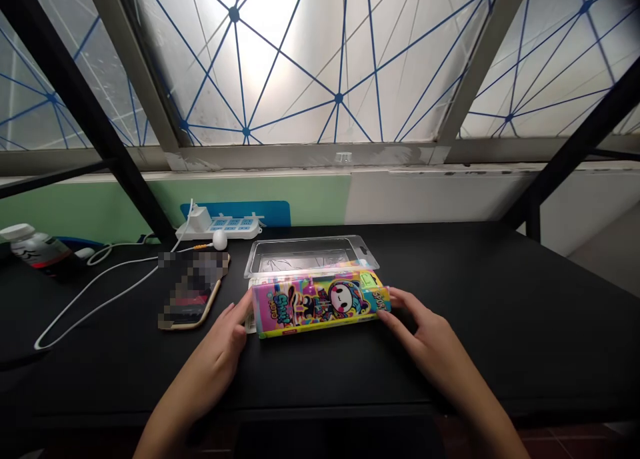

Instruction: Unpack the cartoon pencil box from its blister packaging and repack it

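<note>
A long, glossy box that looks like a pencil case (310, 305), printed with bright cartoon figures in pink, yellow and blue, sits on the black desk, its printed face tilted toward me. My left hand (227, 342) grips its left end, the fingers partly behind it. At the other end my right hand (417, 322) holds it, thumb in front and fingers around the back corner. Directly behind the case lies a clear plastic package shell (265, 253), partly covered by it. A white slip (251, 322) pokes out beside its left end.
Left of the case lies a phone (200, 299) with a white cable (95, 292) looping over the desk (500, 339). A power strip (235, 227) stands by the wall, and a white-capped bottle (37, 249) at far left. Black frame bars (85, 99) slant up at both sides.
</note>
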`<state>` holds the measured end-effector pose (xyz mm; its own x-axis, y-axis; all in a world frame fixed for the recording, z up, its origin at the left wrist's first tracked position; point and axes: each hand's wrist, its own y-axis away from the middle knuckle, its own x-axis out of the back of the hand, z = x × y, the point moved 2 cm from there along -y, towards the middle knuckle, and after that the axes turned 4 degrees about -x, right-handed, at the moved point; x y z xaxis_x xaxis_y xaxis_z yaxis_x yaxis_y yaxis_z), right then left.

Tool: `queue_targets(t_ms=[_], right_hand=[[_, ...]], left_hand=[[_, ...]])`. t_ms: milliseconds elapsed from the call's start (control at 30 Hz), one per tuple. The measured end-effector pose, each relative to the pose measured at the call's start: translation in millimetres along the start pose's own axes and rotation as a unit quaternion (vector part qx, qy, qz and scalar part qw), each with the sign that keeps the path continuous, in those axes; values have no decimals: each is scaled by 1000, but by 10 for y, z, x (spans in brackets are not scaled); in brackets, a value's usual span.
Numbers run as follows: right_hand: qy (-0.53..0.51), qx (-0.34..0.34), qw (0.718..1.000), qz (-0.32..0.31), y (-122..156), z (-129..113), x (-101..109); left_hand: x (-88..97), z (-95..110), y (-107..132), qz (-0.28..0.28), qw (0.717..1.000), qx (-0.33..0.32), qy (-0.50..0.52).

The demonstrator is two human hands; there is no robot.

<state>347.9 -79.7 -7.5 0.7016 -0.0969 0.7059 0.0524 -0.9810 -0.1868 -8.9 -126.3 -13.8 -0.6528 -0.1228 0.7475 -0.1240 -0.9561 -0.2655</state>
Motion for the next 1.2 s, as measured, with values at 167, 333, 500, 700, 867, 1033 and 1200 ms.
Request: queue_targets(t_ms=[167, 333, 500, 700, 867, 1033, 1200], right_hand=[[64, 47, 997, 15, 24, 89, -109], [82, 76, 993, 23, 79, 104, -117], [76, 78, 993, 43, 210, 44, -104], [3, 65, 993, 98, 120, -123, -8], [-36, 103, 987, 118, -464, -259, 53], [-28, 104, 991, 83, -924, -172, -130], [22, 98, 994, 38, -919, -67, -255]], left_hand=[[-42, 79, -73, -49, 997, 52, -18], [-31, 121, -47, 0, 999, 4, -41], [-20, 152, 25, 57, 995, -68, -46], [120, 289, -193, 120, 988, -90, -44], [156, 295, -719, 126, 982, -109, -86], [-103, 91, -1004, 109, 983, -89, -120], [-253, -78, -949, 68, 986, -76, -130]])
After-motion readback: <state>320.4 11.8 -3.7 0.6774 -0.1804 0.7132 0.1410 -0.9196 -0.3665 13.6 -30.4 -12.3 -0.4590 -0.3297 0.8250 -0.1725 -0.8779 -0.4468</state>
